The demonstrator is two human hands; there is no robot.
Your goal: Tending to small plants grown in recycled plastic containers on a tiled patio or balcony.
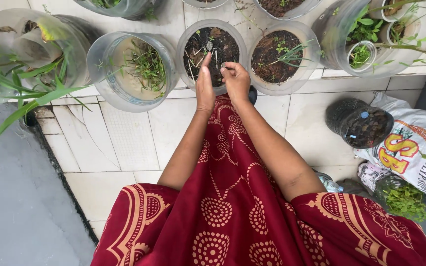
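Observation:
A clear cut-off plastic container (184,44) filled with dark soil stands on the white tiled ledge (124,133) straight ahead. My left hand (204,86) reaches over its near rim, fingers held straight and together, pointing into the soil. Beside it, my right hand (235,79) hovers at the same rim with its fingers curled and pinched; something small may be between the fingertips, too small to tell. A small pale object (209,46) lies on the soil just beyond my left fingertips. My red patterned garment (232,207) fills the lower middle.
More clear containers flank it: one with thin grass (139,69) at left, one with soil and sprouts (282,54) at right, leafy ones at far left and right. A soil-filled bottle (361,123) and a printed sack (415,148) lie at right. Grey floor (11,197) at lower left.

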